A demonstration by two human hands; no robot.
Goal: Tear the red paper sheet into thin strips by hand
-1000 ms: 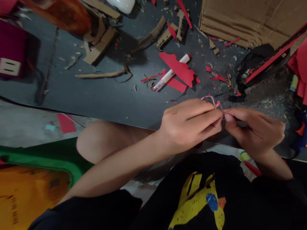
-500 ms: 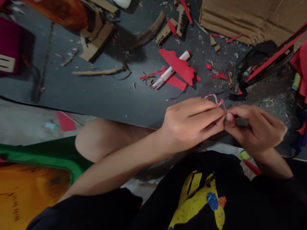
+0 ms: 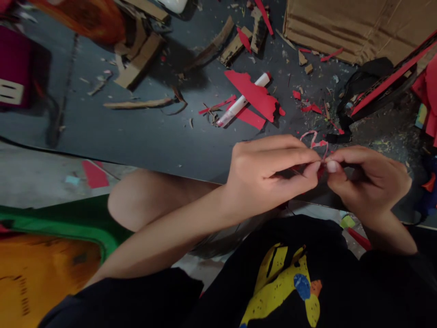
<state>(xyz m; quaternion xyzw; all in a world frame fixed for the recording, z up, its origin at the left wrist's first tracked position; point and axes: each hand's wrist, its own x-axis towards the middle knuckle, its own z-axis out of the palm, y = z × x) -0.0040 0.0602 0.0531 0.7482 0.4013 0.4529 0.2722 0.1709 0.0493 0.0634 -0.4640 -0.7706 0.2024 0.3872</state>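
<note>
My left hand and my right hand meet fingertip to fingertip above the near edge of a dark board. Both pinch a thin curled red paper strip, whose loose end loops upward between them. A small dark red piece shows under the pinch, partly hidden by my fingers. Further back on the board lies a white marker with red paper scraps lying over it.
Brown cardboard offcuts and small red bits litter the far board. A large cardboard sheet sits at the back right, with a black and red object below it. A green and orange thing lies at my left. My knee is bent under my left forearm.
The curled strip's loose end has shifted slightly right and up. My fingertips have reworked their pinch, and the right hand has tilted a little. The view shifted slightly.
</note>
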